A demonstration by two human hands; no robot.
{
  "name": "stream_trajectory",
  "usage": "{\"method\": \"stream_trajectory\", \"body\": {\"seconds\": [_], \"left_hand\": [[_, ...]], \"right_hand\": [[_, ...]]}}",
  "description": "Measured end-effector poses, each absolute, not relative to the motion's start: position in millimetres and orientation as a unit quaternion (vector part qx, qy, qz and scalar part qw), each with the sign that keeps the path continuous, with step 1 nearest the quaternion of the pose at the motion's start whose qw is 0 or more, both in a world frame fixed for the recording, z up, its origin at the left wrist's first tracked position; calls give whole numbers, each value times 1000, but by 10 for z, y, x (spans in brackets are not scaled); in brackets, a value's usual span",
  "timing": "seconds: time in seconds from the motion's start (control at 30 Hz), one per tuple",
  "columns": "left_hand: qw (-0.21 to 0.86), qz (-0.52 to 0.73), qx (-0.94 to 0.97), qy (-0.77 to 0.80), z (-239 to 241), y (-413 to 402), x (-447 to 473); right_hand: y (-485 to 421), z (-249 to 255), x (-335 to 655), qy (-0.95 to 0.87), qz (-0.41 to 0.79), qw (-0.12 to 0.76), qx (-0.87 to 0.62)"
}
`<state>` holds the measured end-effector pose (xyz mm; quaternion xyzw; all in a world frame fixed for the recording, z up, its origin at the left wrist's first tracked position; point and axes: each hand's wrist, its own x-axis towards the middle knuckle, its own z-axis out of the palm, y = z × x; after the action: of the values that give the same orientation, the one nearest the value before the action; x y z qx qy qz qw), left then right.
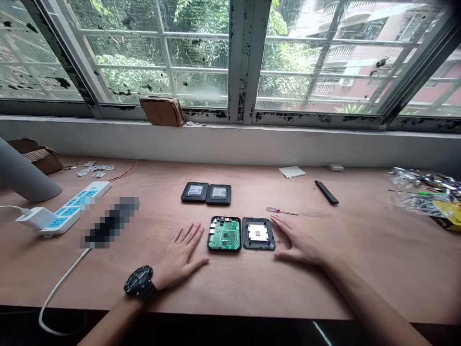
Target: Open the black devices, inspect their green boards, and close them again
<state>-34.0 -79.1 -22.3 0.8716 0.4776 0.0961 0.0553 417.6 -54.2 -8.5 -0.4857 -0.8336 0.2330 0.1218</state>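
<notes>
A wooden desk [324,293] was seen set against a white window ledge [230,139], with two large windows [144,53] behind it, and one cardboard parcel [162,111] was placed on the sill. At the far left of the desk, one cardboard box [36,154] was partly hidden behind one grey rounded object [25,173]. One blue-and-white power strip [72,207] was laid nearby, with one white charger [36,218] plugged into it. Beside the strip, one object [110,223] was pixelated beyond recognition. A small scatter of white pieces [95,169] and one orange wire [126,169] were placed farther back.

The left hand [179,257], with one black wristwatch [140,283] on its wrist, was spread flat on the desk just beside one green circuit board [224,234], which was seated in a black case. Two black square cases [194,191] were placed side by side behind the board. To its right, one black housing [258,233] with a pale metal plate was laid just beside the board. The right hand [298,242] was also spread flat, its fingers [279,226] near that housing. One red-handled screwdriver [281,211] was placed above it. Farther right, one white pad [291,171], one small white item [335,167], one black remote [326,192], and one heap of plastic bags [421,192] were seen.
</notes>
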Motion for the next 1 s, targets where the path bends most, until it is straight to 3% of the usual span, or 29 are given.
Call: {"method": "stream_trajectory", "body": {"seconds": [0.27,0.53,1.0], "left_hand": [[92,94,873,470,-189,-756,-381],[213,102,865,443,-41,-241,-463],[214,134,901,352,-82,-81,322]], "right_hand": [[-467,-79,4088,-841,232,146,-467],[-452,-13,3968,-828,262,191,-458],[-383,-86,4197,-694,335,454,-447]]}}
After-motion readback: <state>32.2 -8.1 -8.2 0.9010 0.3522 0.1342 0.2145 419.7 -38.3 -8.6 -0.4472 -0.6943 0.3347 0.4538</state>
